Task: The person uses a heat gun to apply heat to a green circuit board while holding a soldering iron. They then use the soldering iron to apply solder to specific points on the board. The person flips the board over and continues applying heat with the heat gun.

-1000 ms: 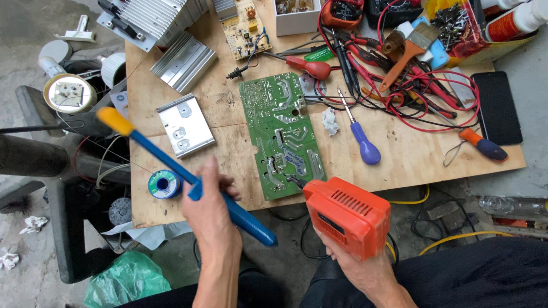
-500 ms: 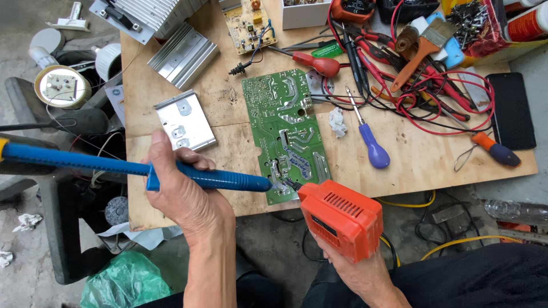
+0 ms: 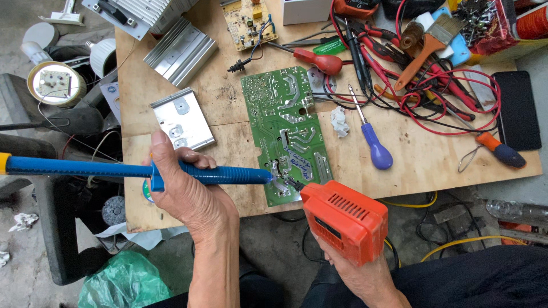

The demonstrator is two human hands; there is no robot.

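plywood bench [image 3: 422, 165], green circuit board [image 3: 285, 125] (silver solder traces up)

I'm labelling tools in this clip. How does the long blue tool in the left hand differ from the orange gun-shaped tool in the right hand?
The long blue tube-shaped tool is slim and lies level, reaching in from the left; the boxy orange gun-shaped tool is thick, vented and comes in from below right. The left hand wraps the blue one's middle; the right hand holds the orange one from beneath. Both tips meet at the green circuit board's near end.
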